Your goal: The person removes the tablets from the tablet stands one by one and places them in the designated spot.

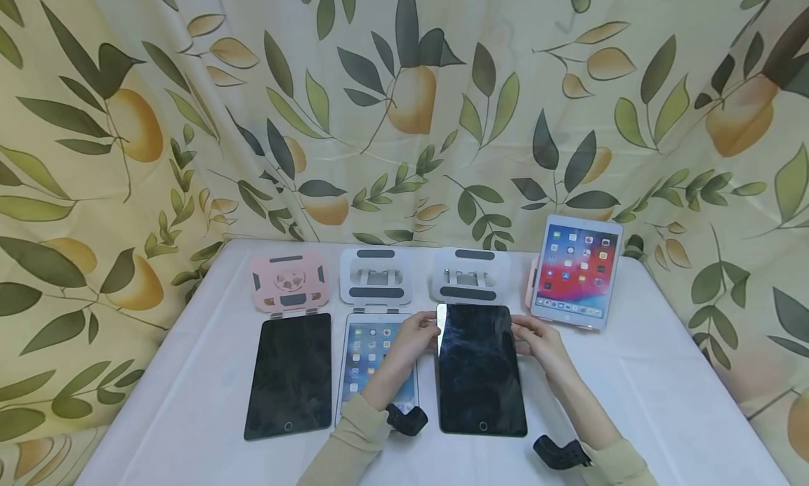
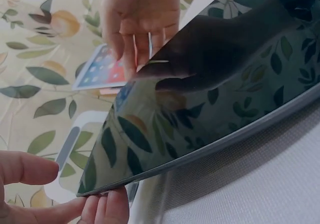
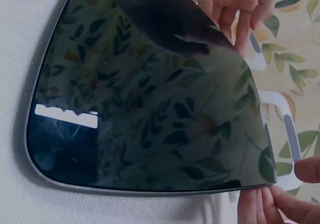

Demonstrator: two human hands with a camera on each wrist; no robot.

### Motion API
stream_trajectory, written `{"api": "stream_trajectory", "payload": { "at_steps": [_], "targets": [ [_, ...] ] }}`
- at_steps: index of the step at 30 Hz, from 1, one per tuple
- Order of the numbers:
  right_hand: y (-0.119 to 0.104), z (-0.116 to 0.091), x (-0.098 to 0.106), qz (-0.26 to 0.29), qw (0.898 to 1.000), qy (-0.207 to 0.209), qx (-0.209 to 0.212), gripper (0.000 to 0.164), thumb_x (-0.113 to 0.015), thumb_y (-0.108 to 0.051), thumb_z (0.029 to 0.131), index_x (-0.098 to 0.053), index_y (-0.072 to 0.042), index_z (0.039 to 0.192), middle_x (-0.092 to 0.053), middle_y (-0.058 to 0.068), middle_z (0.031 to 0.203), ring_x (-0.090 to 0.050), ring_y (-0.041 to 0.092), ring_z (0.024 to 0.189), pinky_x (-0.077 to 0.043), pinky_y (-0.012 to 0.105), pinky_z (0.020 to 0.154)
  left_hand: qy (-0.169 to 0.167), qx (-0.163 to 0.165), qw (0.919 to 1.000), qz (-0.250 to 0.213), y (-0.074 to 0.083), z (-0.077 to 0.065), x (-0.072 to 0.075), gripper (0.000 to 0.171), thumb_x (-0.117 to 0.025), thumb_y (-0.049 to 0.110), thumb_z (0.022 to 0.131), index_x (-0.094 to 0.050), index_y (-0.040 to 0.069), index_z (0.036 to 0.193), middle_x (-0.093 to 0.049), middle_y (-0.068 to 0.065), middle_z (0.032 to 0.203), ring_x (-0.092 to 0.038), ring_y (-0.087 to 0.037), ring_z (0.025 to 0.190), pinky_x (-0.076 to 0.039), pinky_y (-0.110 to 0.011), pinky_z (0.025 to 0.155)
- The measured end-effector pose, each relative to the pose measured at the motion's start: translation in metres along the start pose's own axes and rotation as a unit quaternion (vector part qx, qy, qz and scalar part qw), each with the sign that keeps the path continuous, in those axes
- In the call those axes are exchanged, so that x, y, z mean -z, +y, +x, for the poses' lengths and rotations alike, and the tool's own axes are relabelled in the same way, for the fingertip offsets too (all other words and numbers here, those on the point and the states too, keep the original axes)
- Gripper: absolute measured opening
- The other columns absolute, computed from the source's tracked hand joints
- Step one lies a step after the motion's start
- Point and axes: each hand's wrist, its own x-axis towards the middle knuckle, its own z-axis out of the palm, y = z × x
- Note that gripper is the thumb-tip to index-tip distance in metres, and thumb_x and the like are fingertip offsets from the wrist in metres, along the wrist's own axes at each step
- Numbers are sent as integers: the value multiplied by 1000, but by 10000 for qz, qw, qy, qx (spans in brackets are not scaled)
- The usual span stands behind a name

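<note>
A black-screened tablet (image 1: 480, 373) with a round home button lies between my hands, its button end toward me. At its upper left corner my left hand (image 1: 413, 337) holds it, fingertips under the edge; in the left wrist view that thumb stands off the glass. My right hand (image 1: 537, 342) holds the upper right corner likewise, with fingers (image 3: 257, 204) beneath the edge and its thumb apart. In the wrist views the screen mirrors the leafy curtain. Just behind the tablet stands a white folding stand (image 1: 470, 254) with grey pads.
To the left, a lit white tablet (image 1: 360, 349) lies partly under my left forearm, before another white stand (image 1: 376, 255). Farther left are a dark tablet (image 1: 291, 373) and a pink stand (image 1: 291, 261). At back right a lit tablet (image 1: 575, 268) leans on a pink stand.
</note>
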Motion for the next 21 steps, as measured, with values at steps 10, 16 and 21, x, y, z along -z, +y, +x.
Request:
{"api": "stream_trajectory", "payload": {
  "at_steps": [10,16,21],
  "targets": [
    [2,3,-3,13,9996,-125,-237,50,-46,-26,100,-44,8,136,-52,28,132,-57,6,88,-47,18,76,-65,-23,9987,509,-3,2,-4,51,-57,10,83,-53,-5,132,-65,-24,109,-60,-25,87,-48,-39,93],
    [3,5,-5,50,9994,-133,-321,49,-46,-21,99,-43,10,136,-55,28,128,-57,2,82,-48,16,73,-128,24,9981,605,-3,0,-3,54,-57,16,88,-47,-6,137,-55,-26,134,-51,-36,125,-34,-50,112],
    [4,6,-7,90,9992,-117,-370,49,-46,-20,99,-43,11,136,-58,26,125,-58,1,80,-50,15,71,-166,236,9981,547,-3,0,-1,59,-58,20,90,-41,-2,142,-51,-25,139,-47,-37,131,-31,-52,114]
  ]
}}
